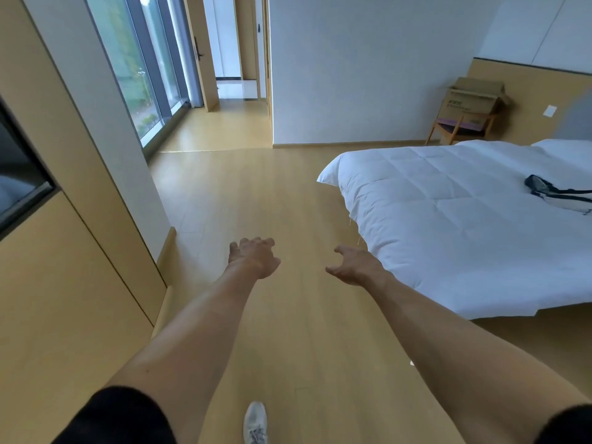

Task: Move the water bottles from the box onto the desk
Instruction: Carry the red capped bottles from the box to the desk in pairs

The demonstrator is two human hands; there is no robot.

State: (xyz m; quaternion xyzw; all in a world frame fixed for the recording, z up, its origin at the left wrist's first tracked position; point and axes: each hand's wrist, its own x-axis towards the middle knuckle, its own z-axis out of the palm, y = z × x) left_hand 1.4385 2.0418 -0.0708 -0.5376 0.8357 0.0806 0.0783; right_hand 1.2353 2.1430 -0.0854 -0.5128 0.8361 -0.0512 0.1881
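Both the left hand [254,256] and right hand [354,265] reach forward, relaxed and holding nothing, well short of the box [474,97] on a chair [461,128] beyond the bed [464,219].

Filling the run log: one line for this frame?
phase: walking | left hand: open, holding nothing | right hand: open, holding nothing | cardboard box: on chair, far corner | bottles: none visible
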